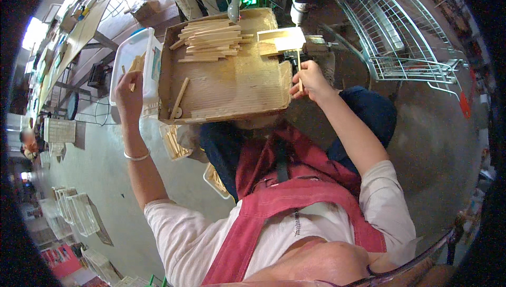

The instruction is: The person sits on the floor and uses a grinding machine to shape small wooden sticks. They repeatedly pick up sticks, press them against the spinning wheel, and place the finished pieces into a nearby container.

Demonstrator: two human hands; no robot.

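My left hand (128, 89) is closed on short wooden sticks (136, 65) over a white plastic tub (153, 84). My right hand (312, 81) grips a thin wooden stick (299, 65), held upright against a brightly lit wooden block (274, 39) under a machine head (299, 11). Between my hands lies a shallow cardboard tray (226, 108) with a stack of pale slats (208, 41) at the back, plus a loose stick (178, 97) and a small disc (178, 112) at its left.
A wire basket (390, 34) stands at right. A long cluttered worktable (79, 31) runs along the left. Bins of sticks (174, 142) sit below the tray, and plastic crates (81, 213) stand on the floor at left. A blurred person (29, 142) is at far left.
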